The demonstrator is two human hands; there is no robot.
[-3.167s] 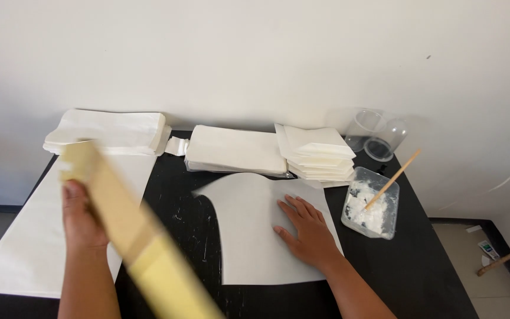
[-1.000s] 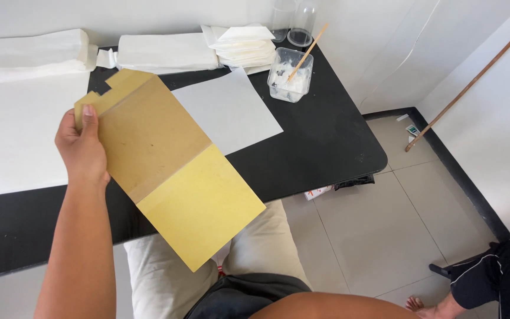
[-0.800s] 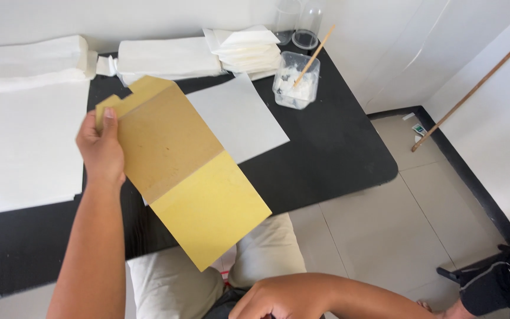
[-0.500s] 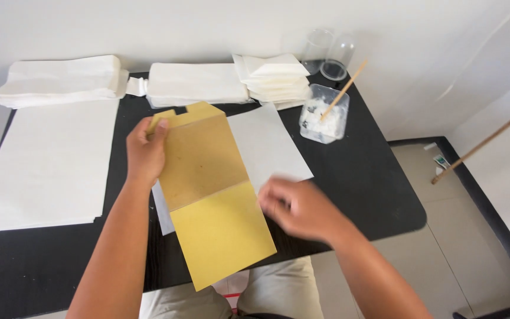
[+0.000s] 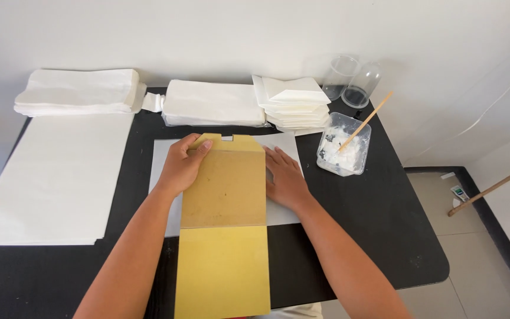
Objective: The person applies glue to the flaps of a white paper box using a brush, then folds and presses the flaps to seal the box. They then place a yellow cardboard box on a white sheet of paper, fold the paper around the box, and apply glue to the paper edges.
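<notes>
Lowered since before, cardboard template (image 5: pixel 225 195) lies on white sheet (image 5: pixel 162 159), both hands (image 5: pixel 181 165) (image 5: pixel 284 180) flanking.

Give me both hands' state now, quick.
Left hand: open, thumb and fingers on the card template.
Right hand: open, flat beside the template, on the white sheet.

Both forearms reach up from six o'clock toward twelve, converging slightly, with the left hand (image 5: pixel 183 165) resting palm down, fingers curled loosely and thumb pointing toward one o'clock, while the right hand (image 5: pixel 284 179) lies flat, fingers straight and together, aimed at eleven o'clock.
</notes>
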